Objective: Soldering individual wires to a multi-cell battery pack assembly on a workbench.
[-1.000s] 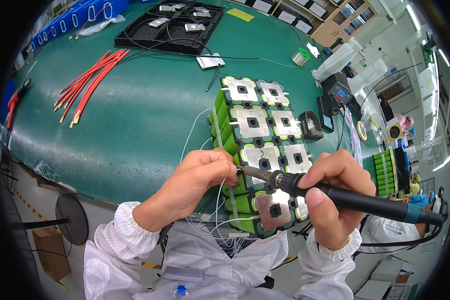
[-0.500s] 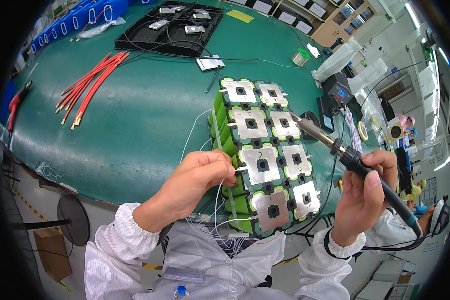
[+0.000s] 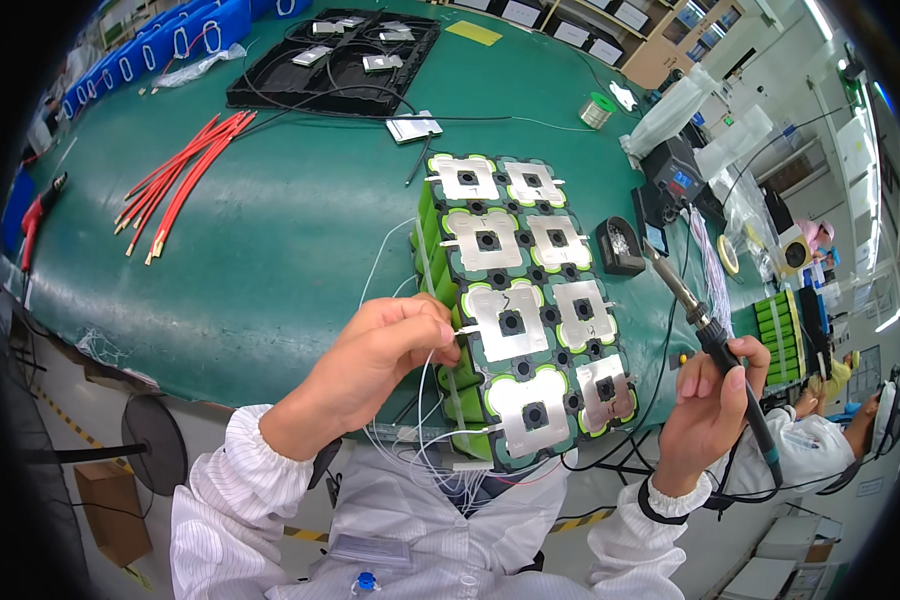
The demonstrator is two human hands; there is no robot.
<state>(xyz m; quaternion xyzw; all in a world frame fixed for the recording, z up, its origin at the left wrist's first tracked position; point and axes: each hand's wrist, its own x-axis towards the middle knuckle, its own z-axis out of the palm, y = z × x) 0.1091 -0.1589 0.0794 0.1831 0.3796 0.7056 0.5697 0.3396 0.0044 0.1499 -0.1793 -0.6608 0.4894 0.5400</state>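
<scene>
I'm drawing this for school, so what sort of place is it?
It looks like an electronics workshop, perhaps in a factory: a battery pack sits on the green table, the right hand holds a soldering iron, and red wires lie nearby.

Electronics workshop: soldering iron, solder spool, battery pack

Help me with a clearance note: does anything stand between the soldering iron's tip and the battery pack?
Yes: in this view, the small black container lies between the soldering iron tip and battery pack. Relative heights are unclear; nothing else visible intervenes.
</scene>
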